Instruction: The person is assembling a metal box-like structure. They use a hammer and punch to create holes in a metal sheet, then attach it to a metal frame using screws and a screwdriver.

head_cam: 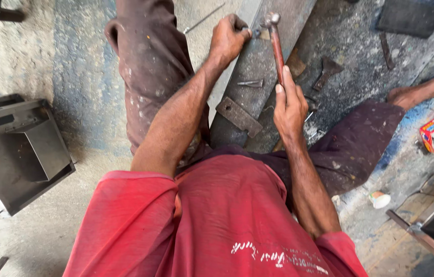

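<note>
Head view, person seated on a concrete floor, legs spread around a long grey metal sheet [258, 61] that ran from 6 toward 12 o'clock.

Right hand [289, 109] was closed fully round the lower end of a hammer [276, 48], thumb laid up the reddish handle. The steel head sat at 12 o'clock from that hand, just above the sheet's upper part.

Left hand [228, 38] was curled shut at 9 o'clock from the hammer head, pinching a small dark punch [254, 33] against the sheet; its tip was too small to make out.

Loose on the sheet: a short bolt [250, 82] near centre, a flat drilled plate [238, 116] at 6 o'clock from it. A wedge-shaped scraper [326, 72] lay on the floor at 3 o'clock.

Judged step: striking the held piece, hammer poised or near contact. The next blow called for a square hit on the piece's top, clear of the left fingers, with the sheet kept from shifting.
</note>
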